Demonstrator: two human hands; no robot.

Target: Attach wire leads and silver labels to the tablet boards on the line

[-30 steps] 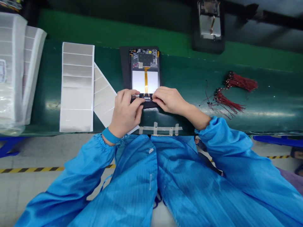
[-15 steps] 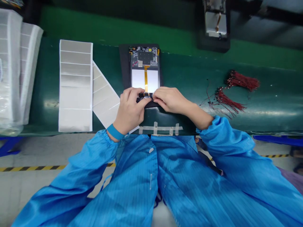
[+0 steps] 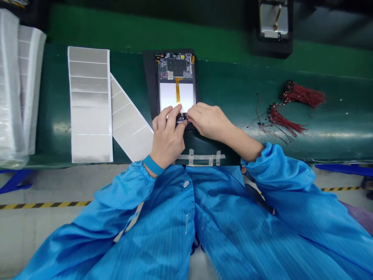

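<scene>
An opened tablet (image 3: 165, 93), its back off, lies on a black foam pad (image 3: 149, 81). A circuit board (image 3: 176, 66) shows at its far end, and an orange ribbon cable (image 3: 177, 91) runs down over the white battery area. My left hand (image 3: 169, 130) rests over the near end, fingers apart, with the index fingertip by the ribbon's lower end and the thumb at the small black parts there. At the near right corner, my right hand (image 3: 208, 121) has thumb and forefinger pinched together. Whatever lies between those fingertips is hidden.
Silvery label sheets (image 3: 91, 116) lie to the left, one sheet slanted (image 3: 131, 120) beside them. Farther left are bubble-wrapped sheets (image 3: 23, 93). Bundles of red wires (image 3: 303, 95) lie on the right. Another opened device (image 3: 274, 23) sits on black foam at the back right.
My left hand has shifted right, and its index finger now reaches farther up over the ribbon cable. My right hand stays at the near right corner. The camera view has shifted slightly.
</scene>
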